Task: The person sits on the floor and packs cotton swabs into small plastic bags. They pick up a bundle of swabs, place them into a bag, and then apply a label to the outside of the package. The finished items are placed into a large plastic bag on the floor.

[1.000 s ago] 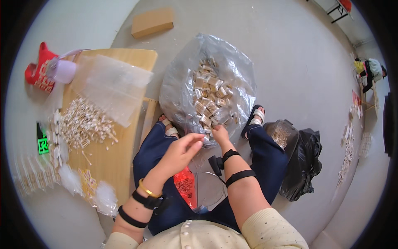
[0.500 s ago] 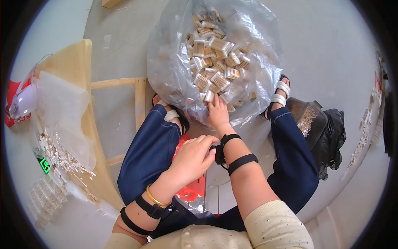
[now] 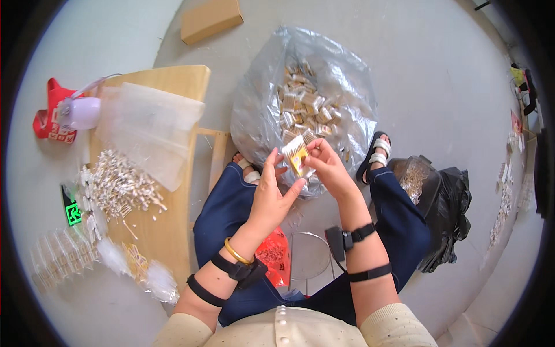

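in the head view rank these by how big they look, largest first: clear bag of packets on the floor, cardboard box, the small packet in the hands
1. Clear bag of packets, largest by far.
2. Cardboard box, though it lies farther from the camera, near the rim.
3. Small packet, held between left hand and right hand, smallest even though nearest.

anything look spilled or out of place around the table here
Yes, mildly. Small pale sticks lie strewn in a loose heap on the wooden table, a few strays scattered toward its edge. A cardboard box sits alone on the floor. Both hands, left hand and right hand, hold one small packet steadily.
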`<state>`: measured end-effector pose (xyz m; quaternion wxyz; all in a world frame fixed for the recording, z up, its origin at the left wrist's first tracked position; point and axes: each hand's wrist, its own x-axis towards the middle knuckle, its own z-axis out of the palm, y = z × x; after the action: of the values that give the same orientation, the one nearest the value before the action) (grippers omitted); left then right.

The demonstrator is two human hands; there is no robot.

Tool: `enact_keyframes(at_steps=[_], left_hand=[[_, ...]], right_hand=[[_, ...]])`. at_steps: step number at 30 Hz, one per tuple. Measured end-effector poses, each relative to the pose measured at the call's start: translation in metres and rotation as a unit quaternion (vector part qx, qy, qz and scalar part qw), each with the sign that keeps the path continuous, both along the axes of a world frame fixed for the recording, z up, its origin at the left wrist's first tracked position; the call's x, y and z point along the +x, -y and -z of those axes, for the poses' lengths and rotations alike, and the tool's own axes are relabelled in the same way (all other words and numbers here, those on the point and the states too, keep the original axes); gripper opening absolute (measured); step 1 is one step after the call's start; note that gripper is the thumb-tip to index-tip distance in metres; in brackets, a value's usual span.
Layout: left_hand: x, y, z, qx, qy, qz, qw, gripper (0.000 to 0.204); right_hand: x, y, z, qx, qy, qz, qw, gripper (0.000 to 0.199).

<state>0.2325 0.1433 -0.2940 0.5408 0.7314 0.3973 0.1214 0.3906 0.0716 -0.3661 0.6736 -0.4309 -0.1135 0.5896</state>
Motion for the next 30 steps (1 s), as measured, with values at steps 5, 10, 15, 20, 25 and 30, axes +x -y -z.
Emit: enact_keyframes(at_steps=[5, 10, 15, 20, 25, 30], left_hand=[[-0.017, 0.021, -0.096, 0.041, 0.118, -0.016, 0.992, 0.043], [-0.047, 0.063, -0.199, 0.229, 0.187, 0.044, 0.954, 0.032], [-0.082, 0.1, -0.249, 0.237, 0.233, 0.051, 0.942, 0.03], [-0.107, 0.125, -0.261, -0.029, 0.37, -0.068, 0.926, 0.038], [-0.13, 0.136, -0.271, -0.068, 0.396, -0.129, 0.906, 0.052], [-0.156, 0.156, -0.3, 0.357, 0.219, 0.003, 0.908, 0.027]], right_hand=[[-0.029, 0.039, -0.12, 0.153, 0.012, -0.045, 0.987, 0.033], [-0.059, 0.086, -0.2, 0.202, 0.032, -0.047, 0.978, 0.039], [-0.092, 0.125, -0.24, 0.215, 0.038, -0.084, 0.972, 0.03], [-0.122, 0.151, -0.274, 0.208, 0.141, -0.031, 0.967, 0.011], [-0.143, 0.176, -0.318, 0.222, 0.157, 0.008, 0.962, 0.007], [-0.151, 0.19, -0.33, 0.199, 0.346, 0.041, 0.916, 0.008]])
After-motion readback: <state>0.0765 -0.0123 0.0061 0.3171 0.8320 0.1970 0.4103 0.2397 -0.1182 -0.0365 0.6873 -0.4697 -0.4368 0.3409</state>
